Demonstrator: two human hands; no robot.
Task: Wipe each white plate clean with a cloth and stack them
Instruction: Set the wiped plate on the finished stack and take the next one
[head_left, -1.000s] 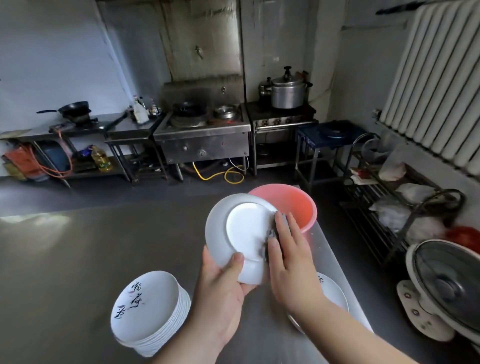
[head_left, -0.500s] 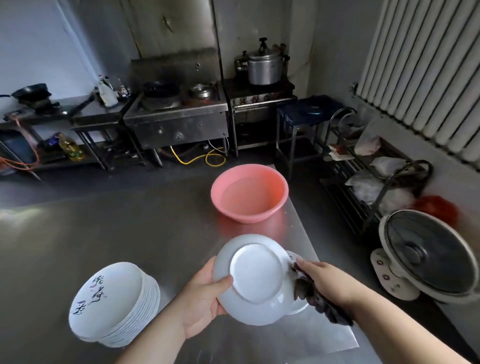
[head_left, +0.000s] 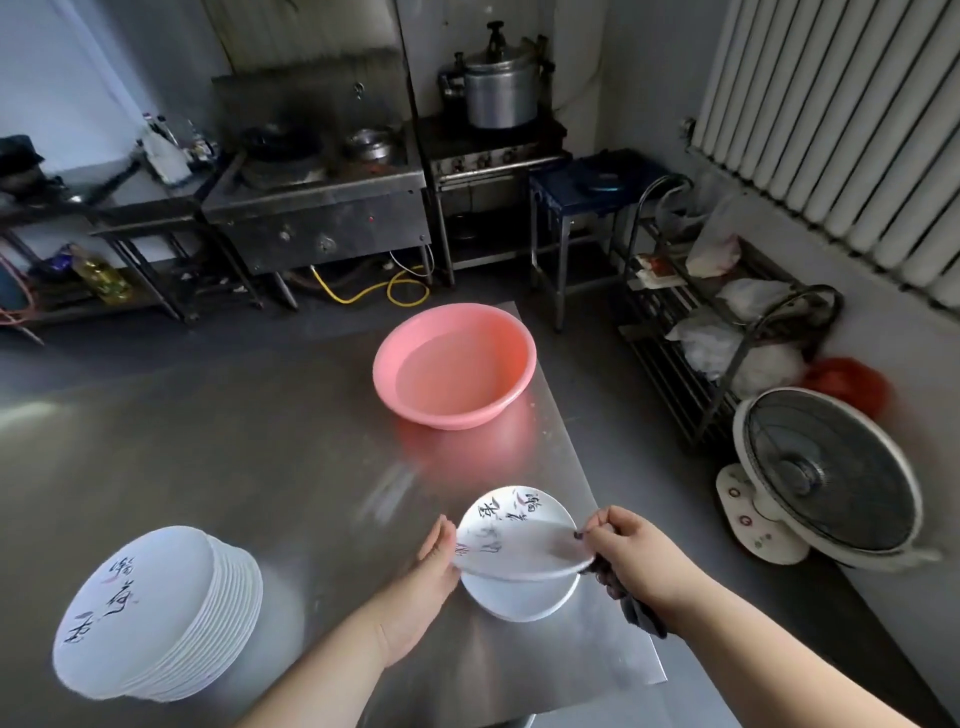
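Observation:
A white plate (head_left: 524, 553) with black writing hangs tilted, face up, just above a short stack of plates (head_left: 519, 597) near the table's right edge. My left hand (head_left: 434, 566) holds its left rim. My right hand (head_left: 631, 553) pinches its right rim and also grips a dark cloth (head_left: 641, 616), which hangs below the palm. A tall leaning stack of white plates (head_left: 156, 613) with writing sits at the front left.
A pink basin (head_left: 454, 364) with water stands on the steel table (head_left: 234, 467) behind the plates. The table's right edge runs close past my right hand. A floor fan (head_left: 826, 478) and a wire rack (head_left: 727, 332) stand to the right; stoves line the back wall.
The plate has been turned from underside up to face up and lowered onto the right-hand stack. My right hand has shifted from wiping to pinching the rim.

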